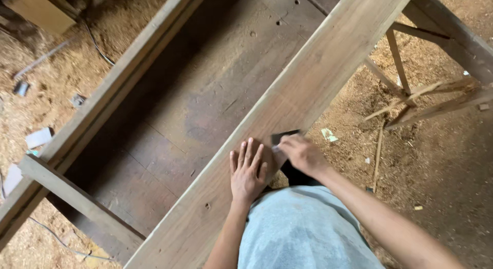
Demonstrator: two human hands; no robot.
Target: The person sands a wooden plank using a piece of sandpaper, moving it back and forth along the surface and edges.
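1. Sawdust floor [46, 89] far left, beside a dark workbench [205, 94].
2. Pale plank [287, 109] lying diagonally across the bench.
3. Left hand [247, 171] flat on the plank, fingers spread, gripping nothing.
4. Right hand [303, 153] curled around a dark square [283, 137] at the plank's edge.

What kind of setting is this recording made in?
Most likely a rough woodworking shop. Sawdust covers the floor, a long plank lies across a worn wooden workbench, and offcut sticks lie around.
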